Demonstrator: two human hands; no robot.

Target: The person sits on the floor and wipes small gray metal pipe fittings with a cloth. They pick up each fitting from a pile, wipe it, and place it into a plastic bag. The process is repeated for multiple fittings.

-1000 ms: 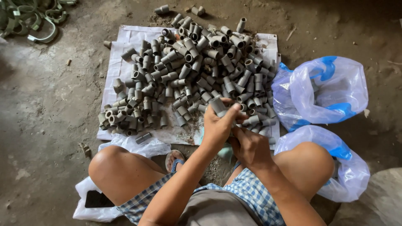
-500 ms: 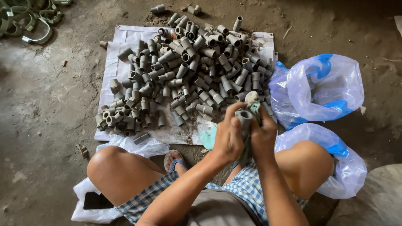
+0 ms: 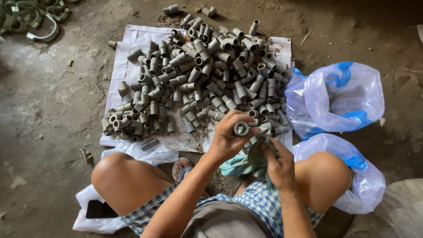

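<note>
Left hand clenched on grey pipe fitting, right hand grasping green cloth just beside fitting, fitting pile beyond it

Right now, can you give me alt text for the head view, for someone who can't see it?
A squatting person's left hand holds a short grey pipe fitting, open end up, while the right hand grips a greenish cloth beside it. Ahead, a heap of grey fittings lies on a white sheet on the dirt floor, with plastic bags to the right.
</note>
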